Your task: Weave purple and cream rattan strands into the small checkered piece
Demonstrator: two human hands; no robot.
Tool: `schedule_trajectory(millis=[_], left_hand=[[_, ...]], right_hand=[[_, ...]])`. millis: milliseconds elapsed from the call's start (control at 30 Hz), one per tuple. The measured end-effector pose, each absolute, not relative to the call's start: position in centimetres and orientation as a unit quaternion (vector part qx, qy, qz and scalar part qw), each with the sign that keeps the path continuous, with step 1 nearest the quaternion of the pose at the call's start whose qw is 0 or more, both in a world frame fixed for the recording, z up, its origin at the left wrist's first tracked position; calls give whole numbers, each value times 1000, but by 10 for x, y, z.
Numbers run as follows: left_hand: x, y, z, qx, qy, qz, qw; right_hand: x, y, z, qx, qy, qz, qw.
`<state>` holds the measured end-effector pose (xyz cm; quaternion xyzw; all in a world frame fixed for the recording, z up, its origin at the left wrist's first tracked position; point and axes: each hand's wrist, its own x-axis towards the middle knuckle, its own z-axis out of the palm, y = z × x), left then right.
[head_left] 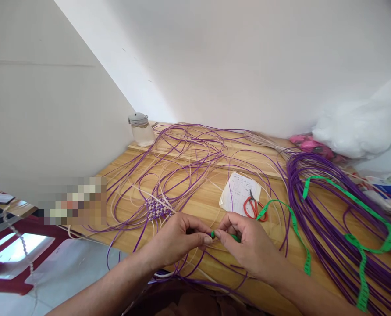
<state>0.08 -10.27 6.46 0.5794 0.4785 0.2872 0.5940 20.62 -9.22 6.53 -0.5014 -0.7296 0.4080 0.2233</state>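
My left hand [186, 236] and my right hand [243, 239] meet fingertip to fingertip over the near part of the table. Both are closed in a pinch on a small green strip [213, 234], and more green shows under the right palm. Its exact kind is too small to tell. Just beyond my left hand lies a woven purple and beige checkered piece [158, 207], with long loose strands spreading out from it. Red-handled scissors [254, 209] rest on a sheet of handwritten paper [234, 191] beyond my right hand.
A big coil of purple strands [297, 184] lies on the right, with a green measuring tape [343, 193] across it. A lidded jar [142, 131] stands at the back left of the wooden table [264, 171]. White plastic bags [356, 127] sit at the back right.
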Motion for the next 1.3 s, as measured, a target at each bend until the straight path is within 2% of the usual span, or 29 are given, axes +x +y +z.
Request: schedule_trajectory(millis=[300, 967, 1167, 1300], left_hand=[[2, -103, 68, 602, 514, 271, 548], [1, -106, 69, 588, 503, 288, 564], [-3, -105, 83, 644, 503, 279, 503], [-13, -97, 113, 722, 485, 249, 425]], right_hand=[[204, -93, 68, -481, -733, 417, 238], [202, -98, 72, -479, -737, 411, 240], [200, -100, 75, -453, -724, 450, 261], [197, -100, 79, -437, -664, 565, 221]])
